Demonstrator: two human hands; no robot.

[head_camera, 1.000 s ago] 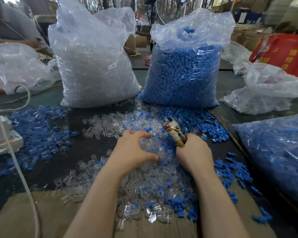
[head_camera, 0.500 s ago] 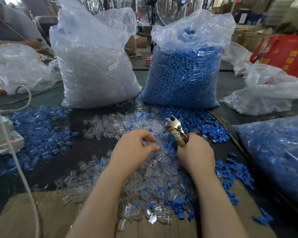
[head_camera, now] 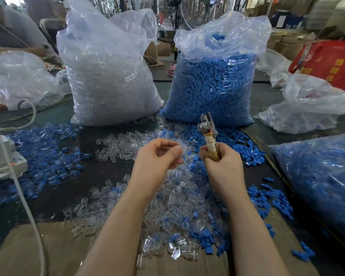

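Observation:
My right hand (head_camera: 222, 166) grips the taped yellowish handle of a small metal tool (head_camera: 207, 128), whose shiny head points up and away. My left hand (head_camera: 157, 158) is raised just above the heap, its thumb and fingertips pinching a small clear plastic piece (head_camera: 178, 149). Under both hands lies a loose heap of clear plastic caps (head_camera: 167, 206) mixed with blue plastic pieces (head_camera: 205, 238). The two hands are a short gap apart.
A big bag of clear caps (head_camera: 108, 76) and a big bag of blue pieces (head_camera: 213, 82) stand behind the heap. Another blue-filled bag (head_camera: 323, 180) lies right. Blue pieces (head_camera: 44, 148) are scattered left, beside a white device with a cable (head_camera: 24, 202). Cardboard (head_camera: 38, 250) covers the near edge.
Both hands have lifted off the heap. My left hand came up pinching a clear piece. My right hand raised the tool so that it stands more upright.

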